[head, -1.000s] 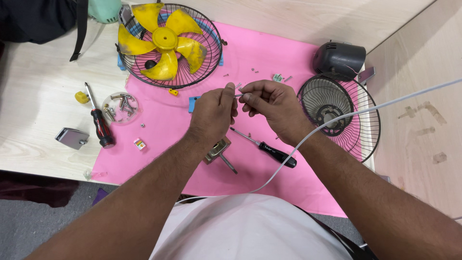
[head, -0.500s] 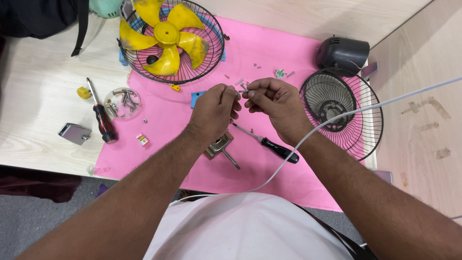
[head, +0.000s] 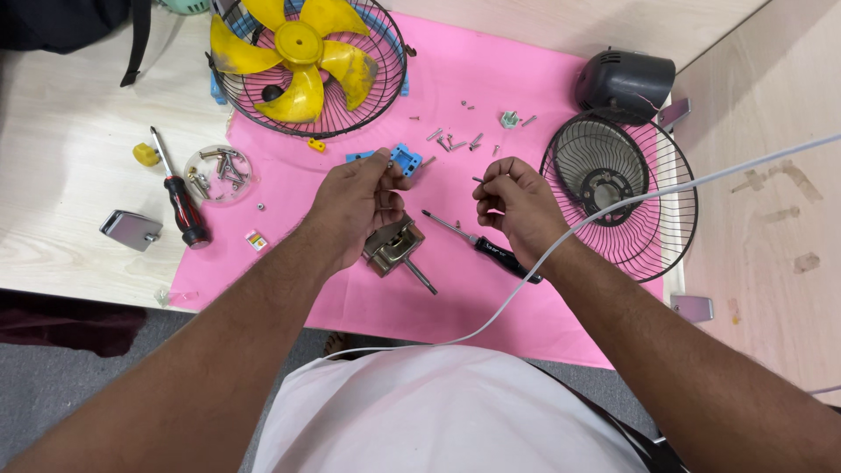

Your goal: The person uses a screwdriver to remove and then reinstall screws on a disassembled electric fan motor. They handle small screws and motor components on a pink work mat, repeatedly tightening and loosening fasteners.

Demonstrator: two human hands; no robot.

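My left hand hovers over the pink mat with thumb and fingers pinched on a small metal part, just beside a blue plastic piece. My right hand is curled, pinching a small screw whose tip sticks out to the left. Below and between the hands lies a metal motor core with its shaft pointing down right. A black-handled screwdriver lies under my right wrist. Loose screws are scattered above the hands.
A front grille holding the yellow fan blade lies at top left. The rear grille and dark motor housing sit on the right. A white cable crosses my right arm. A red-black screwdriver, screw dish, yellow knob and metal clip lie left.
My hands, joined on a small item before, have drawn apart, the right moving right and the left staying near the blue piece. The view has shifted slightly.
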